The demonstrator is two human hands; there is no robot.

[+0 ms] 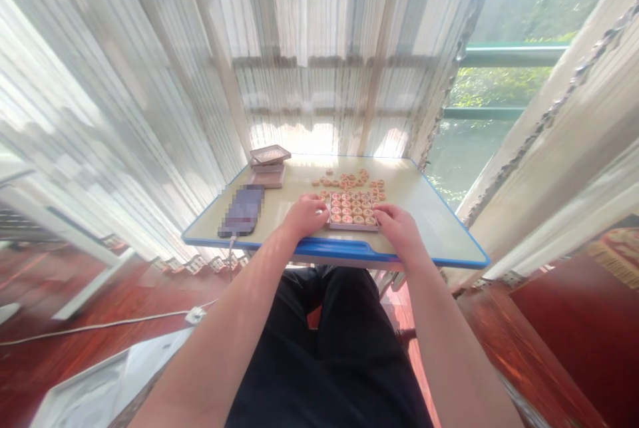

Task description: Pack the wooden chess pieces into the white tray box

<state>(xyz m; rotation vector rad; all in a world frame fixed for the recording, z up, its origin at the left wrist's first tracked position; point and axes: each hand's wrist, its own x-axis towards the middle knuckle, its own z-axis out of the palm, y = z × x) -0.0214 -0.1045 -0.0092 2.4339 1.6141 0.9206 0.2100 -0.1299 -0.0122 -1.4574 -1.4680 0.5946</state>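
A shallow box [354,227] stands at the near middle of the small table, filled with rows of round wooden xiangqi pieces [358,211] with characters on top. My left hand [308,214] is at the box's left side, fingers curled and their tips against its edge. On the opposite side my right hand [398,223] is closed, thumb and fingertips at the right edge. Both hands seem to grip the box between them; the exact contact is too small to make out. Behind it, more xiangqi pieces [348,182] lie scattered on the tabletop.
The blue-edged table [439,228] stands before a striped curtain [309,28]. At its back left are an open box [268,177] and a tilted lid [270,154]. A phone [243,210] lies at the left, its white cable [231,256] hanging over the front edge.
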